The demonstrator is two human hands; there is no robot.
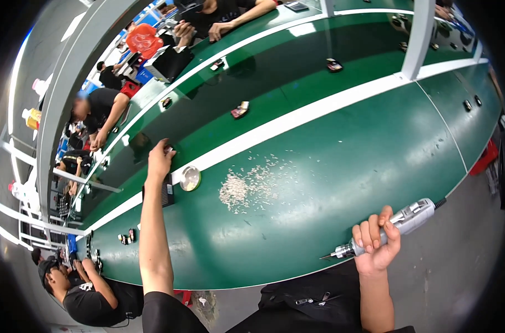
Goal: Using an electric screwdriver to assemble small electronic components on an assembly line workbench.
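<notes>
My right hand [376, 238] is wrapped round a grey electric screwdriver [412, 217], whose bit points left over the near edge of the green bench. A cord leaves its back end. My left hand [160, 161] reaches across the white rail onto the dark green conveyor belt. Its fingers are closed on a small dark piece [170, 150], mostly covered by them. Beside that forearm lie a black box-shaped thing [167, 192] and a round clear dish [190, 178]. Many tiny pale pieces [236, 188] lie scattered on the bench to the right of the dish.
Small dark assemblies, one a red and cream unit [240, 110], sit along the belt. A white post [418, 41] rises from the rail [297, 120]. Another small assembly [127, 237] lies at the bench's left end. Several people work across the belt and at left.
</notes>
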